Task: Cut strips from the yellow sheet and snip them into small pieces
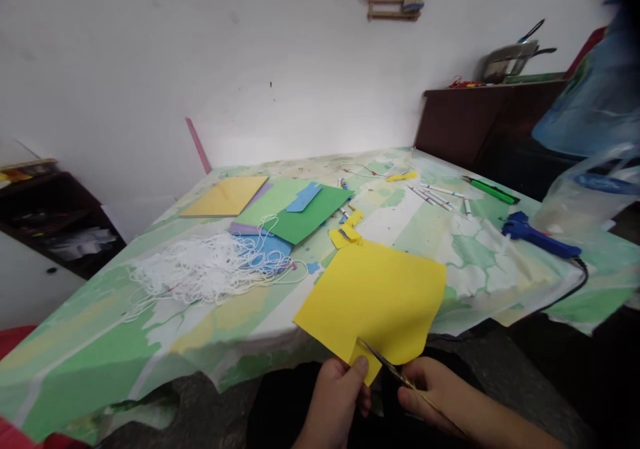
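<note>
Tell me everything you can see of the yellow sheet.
The yellow sheet is plain, matte and looks like thin card or craft paper. It reaches over the front edge of the cloth-covered table and bows slightly on its right side. The left hand pinches its near end, thumb on top, by a partly cut flap. Scissors in the right hand have their blades at the cut. Whether its far end rests on the table is unclear.
</note>
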The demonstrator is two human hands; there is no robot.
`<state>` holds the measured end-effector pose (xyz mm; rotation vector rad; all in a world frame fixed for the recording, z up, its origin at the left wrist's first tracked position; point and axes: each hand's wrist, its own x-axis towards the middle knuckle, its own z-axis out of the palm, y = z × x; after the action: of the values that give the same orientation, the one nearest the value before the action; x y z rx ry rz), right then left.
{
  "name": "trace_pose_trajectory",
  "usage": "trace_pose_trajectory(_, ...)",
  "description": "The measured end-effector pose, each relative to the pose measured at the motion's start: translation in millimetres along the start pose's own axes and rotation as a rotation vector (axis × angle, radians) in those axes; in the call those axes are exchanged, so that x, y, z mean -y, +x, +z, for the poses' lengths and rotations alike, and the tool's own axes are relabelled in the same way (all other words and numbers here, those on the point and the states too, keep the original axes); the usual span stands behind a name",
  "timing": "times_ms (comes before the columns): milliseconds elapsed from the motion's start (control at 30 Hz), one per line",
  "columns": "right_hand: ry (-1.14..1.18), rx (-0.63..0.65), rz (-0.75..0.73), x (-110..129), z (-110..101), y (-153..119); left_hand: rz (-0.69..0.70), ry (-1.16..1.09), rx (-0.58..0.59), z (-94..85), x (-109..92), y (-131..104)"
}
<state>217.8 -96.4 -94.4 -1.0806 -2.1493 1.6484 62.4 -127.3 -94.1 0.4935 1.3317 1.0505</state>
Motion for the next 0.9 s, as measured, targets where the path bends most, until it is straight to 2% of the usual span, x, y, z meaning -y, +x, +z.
trace_pose_trajectory(100,-0.048,-0.029,0.032,-3.6,1.1,0.6,-0.009,-0.032,0.011,0.7,1.5,0.2)
trace_pose_trajectory(333,0.009,-0.037,-0.011,-3.3,2.9,-0.1,-0.022,-0.164,0.027,3.6,0.1,0.2)
trace_pose_trajectory(533,-0.017,-0.061,0.073,-5.6,-0.1,-2.1,0.011,-0.125,0.059,4.3,-1.5,-2.7)
trace_pose_trajectory(767,0.018,-0.064,0.052,-3.3,1.1,-2.7,0.009,-0.083,0.03,3.1,2.2,-1.9)
trace_pose_trajectory(900,0.058,-0.067,0.042,1.9,0.6,-3.9,0.017,-0.078,0.066,1.9,2.5,-1.5)
